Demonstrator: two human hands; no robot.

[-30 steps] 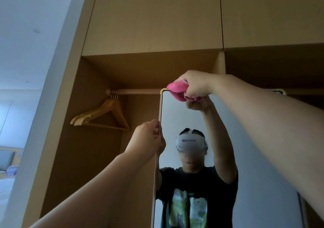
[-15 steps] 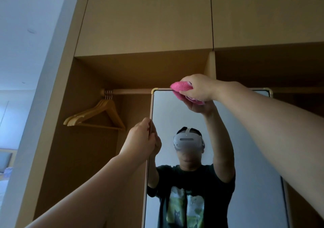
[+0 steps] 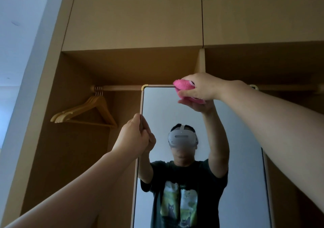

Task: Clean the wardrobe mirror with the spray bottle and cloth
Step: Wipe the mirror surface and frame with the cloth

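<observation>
A tall wardrobe mirror (image 3: pixel 242 131) with a thin pale frame stands in front of the open wardrobe. My right hand (image 3: pixel 201 87) grips a fluffy pink cloth (image 3: pixel 184 87) and presses it against the glass at the mirror's top edge, a little right of the top left corner. My left hand (image 3: pixel 135 136) is curled round the mirror's left frame edge, lower down. The glass reflects a person in a dark T-shirt with both arms raised. No spray bottle is in view.
Behind the mirror a wooden rail (image 3: pixel 121 88) runs across the wardrobe. Several wooden hangers (image 3: pixel 84 112) hang at its left end. Closed upper cupboard doors (image 3: pixel 136 13) are above. A white wall and ceiling (image 3: pixel 21 34) lie to the left.
My right hand has slid the pink cloth rightward along the mirror's top edge, away from the top left corner. My left hand keeps its hold on the left frame edge.
</observation>
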